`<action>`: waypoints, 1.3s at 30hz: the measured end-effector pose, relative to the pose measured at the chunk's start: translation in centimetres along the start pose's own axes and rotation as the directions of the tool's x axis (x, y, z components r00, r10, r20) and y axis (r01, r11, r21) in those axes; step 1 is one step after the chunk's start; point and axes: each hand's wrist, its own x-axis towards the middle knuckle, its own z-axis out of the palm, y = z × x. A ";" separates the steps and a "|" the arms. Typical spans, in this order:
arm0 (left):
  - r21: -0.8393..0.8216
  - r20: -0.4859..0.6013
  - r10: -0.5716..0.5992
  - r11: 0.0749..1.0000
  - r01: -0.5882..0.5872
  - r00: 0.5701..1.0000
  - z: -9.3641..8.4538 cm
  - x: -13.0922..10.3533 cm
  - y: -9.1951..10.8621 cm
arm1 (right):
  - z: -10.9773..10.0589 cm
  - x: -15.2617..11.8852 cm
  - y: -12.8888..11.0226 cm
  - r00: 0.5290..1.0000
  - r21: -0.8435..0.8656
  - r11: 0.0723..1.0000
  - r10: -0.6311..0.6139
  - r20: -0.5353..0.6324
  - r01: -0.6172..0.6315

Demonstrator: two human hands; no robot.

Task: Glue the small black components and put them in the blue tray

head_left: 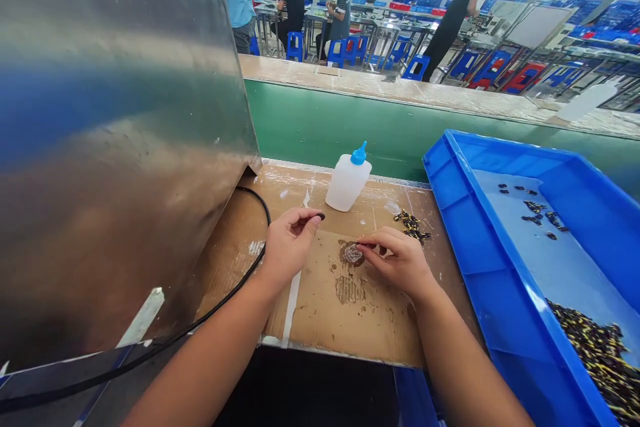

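Note:
My left hand (290, 243) is closed in a pinch on a small dark round piece (321, 217), raised over the cardboard. My right hand (397, 259) pinches something tiny at the edge of a small clear round dish (353, 253); the fingers hide what it is. That dish sits on a wet brown patch of the cardboard sheet (320, 320). Behind the hands stands a translucent squeeze bottle (345, 185) with a blue nozzle cap. Just beyond my right hand lies a little heap of black and yellow small parts (411, 225).
On the right is a large blue bin (460, 213) holding black and yellow parts (597, 353) and several dark pieces. A metal housing (125, 147) rises on the left, with a black cable (225, 303) before it. A green conveyor belt (340, 121) runs behind; people work beyond.

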 end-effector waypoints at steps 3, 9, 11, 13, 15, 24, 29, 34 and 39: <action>-0.002 0.004 -0.006 1.000 0.006 1.000 0.0 -0.1 0.1 | 0.0 0.0 0.0 1.000 -0.009 1.000 0.008 0.003 -0.008; -0.110 0.033 -0.059 0.992 0.062 0.998 0.3 -0.1 -0.3 | -0.1 0.0 0.0 1.000 -0.004 1.000 0.015 0.002 -0.015; -0.139 0.056 -0.061 0.988 0.068 0.997 0.3 -0.2 -0.4 | -0.1 0.0 0.0 0.999 -0.011 0.999 0.034 -0.014 -0.035; -0.129 0.067 -0.055 0.990 0.063 0.996 0.4 -0.2 -0.4 | -0.2 -0.1 0.1 0.998 -0.016 0.998 0.061 -0.031 -0.062; -0.099 0.058 -0.046 0.994 0.052 0.997 0.4 -0.2 -0.4 | -0.2 -0.1 0.1 0.996 -0.023 0.996 0.086 -0.029 -0.086; -0.040 0.039 -0.006 0.999 0.007 0.999 0.2 -0.3 -0.1 | -0.1 -0.2 0.8 0.986 -0.073 0.983 0.166 -0.010 -0.166; -0.222 0.102 -0.133 0.963 0.153 0.986 0.5 -0.5 -0.1 | -0.1 0.0 0.4 0.960 -0.033 0.960 0.275 -0.059 -0.277; -0.435 0.185 -0.336 0.815 0.383 0.924 1.0 -0.6 0.3 | 0.1 0.4 -0.8 0.923 0.204 0.927 0.349 -0.165 -0.314; -0.509 0.255 -0.420 0.708 0.490 0.871 1.2 -0.6 1.2 | 0.8 0.6 -2.7 0.924 0.506 0.816 0.372 -0.089 -0.279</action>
